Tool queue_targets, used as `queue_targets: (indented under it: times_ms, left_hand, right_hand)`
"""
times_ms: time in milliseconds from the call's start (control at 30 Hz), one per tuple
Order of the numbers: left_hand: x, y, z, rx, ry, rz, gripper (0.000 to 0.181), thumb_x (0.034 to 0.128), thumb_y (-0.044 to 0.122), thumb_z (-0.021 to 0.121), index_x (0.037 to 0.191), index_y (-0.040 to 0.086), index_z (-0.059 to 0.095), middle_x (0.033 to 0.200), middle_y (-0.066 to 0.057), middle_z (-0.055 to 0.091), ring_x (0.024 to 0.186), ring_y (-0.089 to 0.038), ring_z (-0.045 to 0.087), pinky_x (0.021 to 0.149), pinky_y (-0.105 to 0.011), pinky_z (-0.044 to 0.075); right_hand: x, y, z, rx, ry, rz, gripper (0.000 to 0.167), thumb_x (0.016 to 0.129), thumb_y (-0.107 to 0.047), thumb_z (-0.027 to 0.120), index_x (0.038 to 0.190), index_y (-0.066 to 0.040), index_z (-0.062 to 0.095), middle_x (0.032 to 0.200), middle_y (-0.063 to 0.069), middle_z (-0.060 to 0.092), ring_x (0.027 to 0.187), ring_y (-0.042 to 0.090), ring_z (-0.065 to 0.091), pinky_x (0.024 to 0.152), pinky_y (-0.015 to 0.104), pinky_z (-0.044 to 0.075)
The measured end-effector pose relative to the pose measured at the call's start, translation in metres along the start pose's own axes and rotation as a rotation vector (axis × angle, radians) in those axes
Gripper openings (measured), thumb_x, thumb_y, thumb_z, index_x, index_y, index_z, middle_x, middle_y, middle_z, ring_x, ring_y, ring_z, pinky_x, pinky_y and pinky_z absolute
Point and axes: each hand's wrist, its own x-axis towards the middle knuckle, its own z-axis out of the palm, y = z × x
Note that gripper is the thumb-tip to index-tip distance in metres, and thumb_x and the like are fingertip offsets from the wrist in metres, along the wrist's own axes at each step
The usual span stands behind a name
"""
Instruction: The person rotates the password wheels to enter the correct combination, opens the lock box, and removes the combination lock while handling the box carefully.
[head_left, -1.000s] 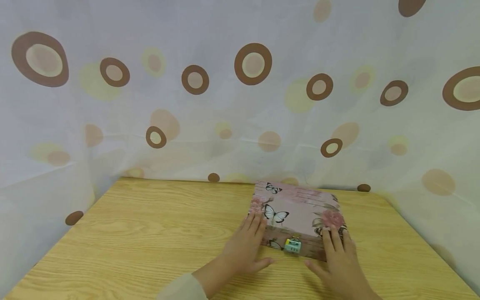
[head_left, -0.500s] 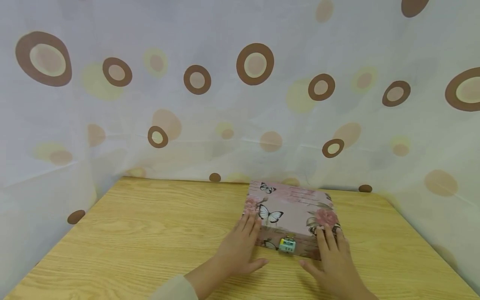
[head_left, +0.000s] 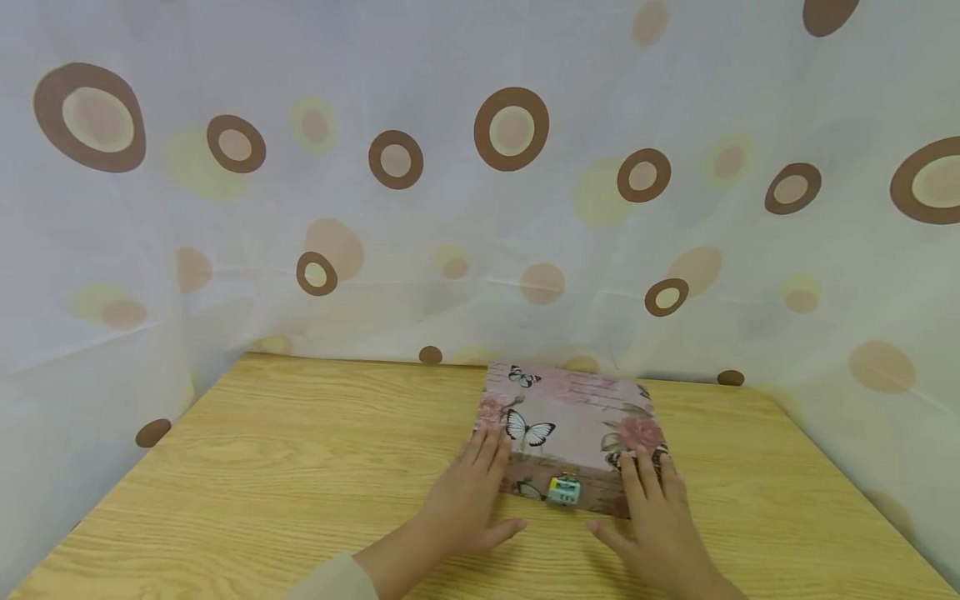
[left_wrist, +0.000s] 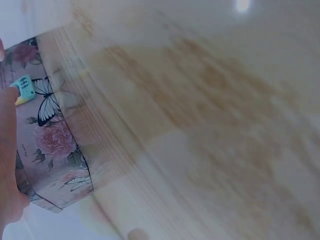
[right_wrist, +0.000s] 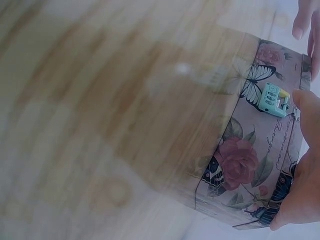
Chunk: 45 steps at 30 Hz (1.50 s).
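Spotted curtain [head_left: 450, 217] hangs right behind the wooden table [head_left: 300, 450], and from where I stand the flowered box [head_left: 577, 417] sits near the table's far edge, straight ahead of the person and between both hands. Its long side runs left to right, slightly skewed, the right end a little closer to the person. Neither hand is clearly nearer: the left hand [head_left: 467, 493] rests fingertips on the left front part, the right hand [head_left: 662, 525] on the right. Fingers lie fairly straight, thumbs spread wide and pointing inward (whether they touch the box, I can't tell). Between them, a small lock [head_left: 564, 490] hangs at the front
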Motion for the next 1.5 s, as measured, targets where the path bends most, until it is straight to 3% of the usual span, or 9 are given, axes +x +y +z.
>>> queue_targets:
  times_ms: [867,1233,1500]
  left_hand:
    - [-0.027,-0.013,-0.006,0.005,0.002,-0.027,0.088,0.0863,0.064,0.044,0.142,-0.003,0.031,0.148,-0.020,0.030,0.138,-0.034,0.027,0.116,-0.039,0.026]
    - [-0.039,-0.018,-0.008,0.004,0.051,-0.035,0.087,0.0852,0.063,0.048,0.139,-0.004,0.034,0.146,-0.020,0.035,0.136,-0.034,0.032,0.113,-0.039,0.031]
    - [-0.045,-0.021,-0.009,-0.049,0.050,-0.044,0.086,0.0857,0.061,0.049,0.139,-0.005,0.034,0.146,-0.022,0.033,0.136,-0.037,0.030,0.113,-0.041,0.031]
  right_hand:
    - [0.004,-0.025,0.004,0.001,0.000,-0.032,0.089,0.080,-0.052,0.064,0.137,0.009,0.033,0.143,0.033,0.029,0.130,0.056,0.019,0.101,0.071,0.023]
    - [0.005,-0.033,0.006,0.077,-0.026,-0.040,0.090,0.079,-0.052,0.064,0.138,0.008,0.033,0.145,0.033,0.025,0.132,0.056,0.014,0.101,0.073,0.020]
    - [0.004,-0.038,0.006,0.086,-0.035,-0.042,0.091,0.079,-0.052,0.065,0.138,0.008,0.033,0.146,0.032,0.023,0.133,0.056,0.013,0.102,0.072,0.019]
